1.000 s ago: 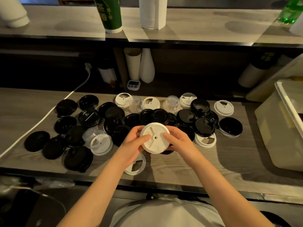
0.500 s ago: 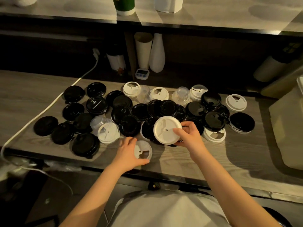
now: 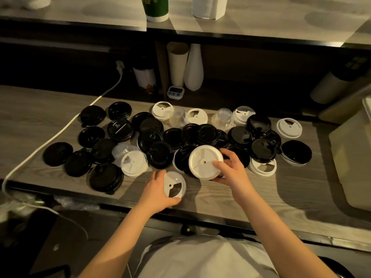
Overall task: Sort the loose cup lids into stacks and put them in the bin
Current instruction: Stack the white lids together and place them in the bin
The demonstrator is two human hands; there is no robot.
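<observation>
Roughly two dozen black lids [image 3: 119,129] overlap on the counter [image 3: 261,197] (the overlaps hide an exact count), with eight white lids [image 3: 289,128] and three clear domed lids [image 3: 222,119] among them. The right hand [image 3: 230,171] holds one solid white lid [image 3: 204,163], tilted, over the pile's near edge. The left hand [image 3: 156,189] grips a cut-out white lid [image 3: 174,187] just beside it, near the counter's front edge. The bin [image 3: 349,157] stands well to the right.

Dim, warm light came from above, brightest on the upper shelf [image 3: 261,21]; the recess beneath went nearly black, the black lids [image 3: 160,155] lost detail, my arm shadowed the counter [image 3: 301,197], and straight edges bowed
</observation>
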